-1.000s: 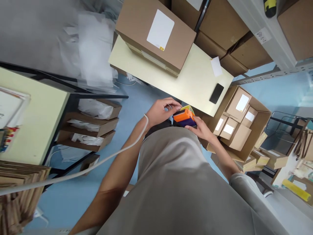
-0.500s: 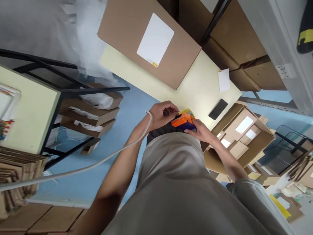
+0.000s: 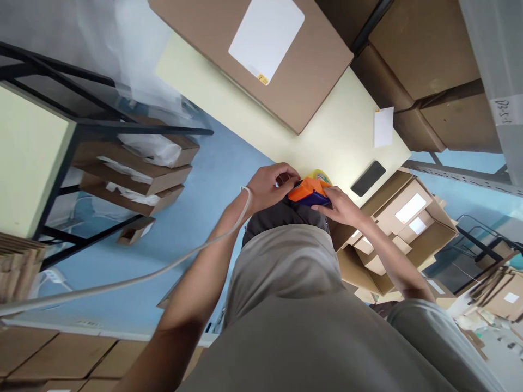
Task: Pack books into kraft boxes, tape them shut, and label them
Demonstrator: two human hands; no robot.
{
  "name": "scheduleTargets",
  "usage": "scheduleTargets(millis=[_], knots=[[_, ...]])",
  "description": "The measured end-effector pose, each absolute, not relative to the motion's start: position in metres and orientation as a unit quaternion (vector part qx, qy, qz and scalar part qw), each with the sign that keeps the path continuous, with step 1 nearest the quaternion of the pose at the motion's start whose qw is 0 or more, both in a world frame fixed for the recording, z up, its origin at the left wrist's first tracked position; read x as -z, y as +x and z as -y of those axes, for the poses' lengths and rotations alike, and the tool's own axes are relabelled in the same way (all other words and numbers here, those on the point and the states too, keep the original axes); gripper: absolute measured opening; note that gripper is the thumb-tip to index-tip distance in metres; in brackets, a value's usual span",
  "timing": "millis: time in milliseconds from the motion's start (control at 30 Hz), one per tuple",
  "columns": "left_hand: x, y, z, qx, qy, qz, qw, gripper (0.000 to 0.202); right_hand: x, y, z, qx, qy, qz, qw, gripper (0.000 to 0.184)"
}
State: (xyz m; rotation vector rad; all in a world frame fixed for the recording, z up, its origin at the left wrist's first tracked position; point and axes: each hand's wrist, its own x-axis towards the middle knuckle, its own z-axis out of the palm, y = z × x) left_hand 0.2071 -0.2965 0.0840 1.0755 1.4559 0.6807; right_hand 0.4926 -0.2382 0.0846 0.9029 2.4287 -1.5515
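My right hand (image 3: 341, 206) is wrapped round an orange and dark blue tape dispenser (image 3: 309, 191), close to my waist. A yellow roll of tape (image 3: 321, 175) shows at the dispenser's far side. At the dispenser's left end, my left hand (image 3: 273, 186) has its thumb and forefinger pinched together beside a dark edge. What lies between those fingertips is too small to make out. A white cord (image 3: 245, 198) loops round my left wrist. Just beyond the hands is the pale table (image 3: 322, 149), with a large closed cardboard box (image 3: 281, 81) bearing a white label.
A black phone (image 3: 368, 178) and a white slip (image 3: 383, 127) lie on the table's right part. An open carton (image 3: 408, 218) holding smaller boxes stands at the right. Shelved cartons (image 3: 425, 49) are behind. The cord runs off to the left, past a black-framed table (image 3: 32, 158).
The view has shifted slightly, so the large box sits higher in the picture. Both hands stay at the tape dispenser, which is tilted a little differently; the tape roll shows more clearly.
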Motion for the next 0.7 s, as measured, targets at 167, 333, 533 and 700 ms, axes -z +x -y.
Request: scheduleTargets(millis=[167, 333, 533, 700], knots=[[-0.077, 0.206, 0.323, -0.305, 0.460, -0.616, 0.562, 0.022, -0.086, 0.491, 0.255, 0.504, 0.281, -0.812, 0.082, 0.053], [-0.065, 0.208, 0.349, -0.309, 0.450, -0.616, 0.569, 0.026, -0.084, 0.492, 0.271, 0.513, 0.269, -0.808, 0.110, 0.055], [-0.052, 0.214, 0.377, -0.308, 0.472, -0.635, 0.528, 0.022, -0.080, 0.494, 0.284, 0.504, 0.287, -0.803, 0.139, 0.056], [-0.053, 0.216, 0.388, -0.320, 0.500, -0.657, 0.465, 0.018, -0.077, 0.488, 0.288, 0.519, 0.285, -0.792, 0.148, 0.060]])
